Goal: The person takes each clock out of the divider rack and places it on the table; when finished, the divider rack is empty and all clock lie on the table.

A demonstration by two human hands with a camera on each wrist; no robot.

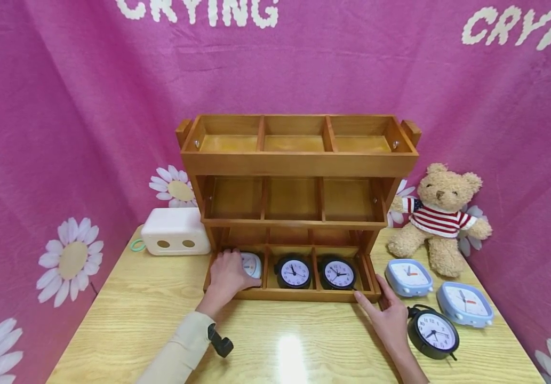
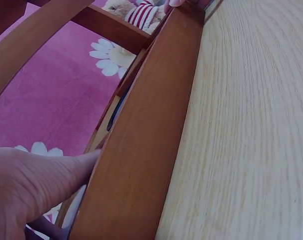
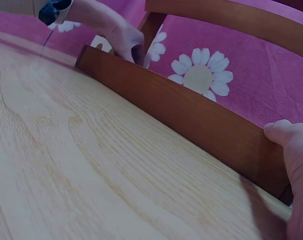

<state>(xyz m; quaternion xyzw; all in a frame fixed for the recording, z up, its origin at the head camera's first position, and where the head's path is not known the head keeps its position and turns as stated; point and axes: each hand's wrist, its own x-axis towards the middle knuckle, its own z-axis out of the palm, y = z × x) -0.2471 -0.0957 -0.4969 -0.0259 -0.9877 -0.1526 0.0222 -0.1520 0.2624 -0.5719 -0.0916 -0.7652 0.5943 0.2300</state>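
A three-tier wooden shelf (image 1: pixel 299 165) stands on the table. My left hand (image 1: pixel 227 274) holds a light blue alarm clock (image 1: pixel 252 263) in the left compartment of the bottom tier, covering part of it. Two round black alarm clocks sit in that tier, one in the middle compartment (image 1: pixel 294 272) and one in the right compartment (image 1: pixel 338 273). At the shelf's lower right corner, my right hand (image 1: pixel 390 320) grips the frame, its thumb (image 3: pixel 277 132) against the front board (image 3: pixel 191 117) in the right wrist view.
Right of the shelf lie two light blue alarm clocks, one nearer the shelf (image 1: pixel 408 277) and one farther right (image 1: pixel 465 303), plus a round black alarm clock (image 1: pixel 433 333). A teddy bear (image 1: pixel 440 213) sits behind them. On the left are a white box (image 1: pixel 175 229) and a green ring (image 1: pixel 137 245).
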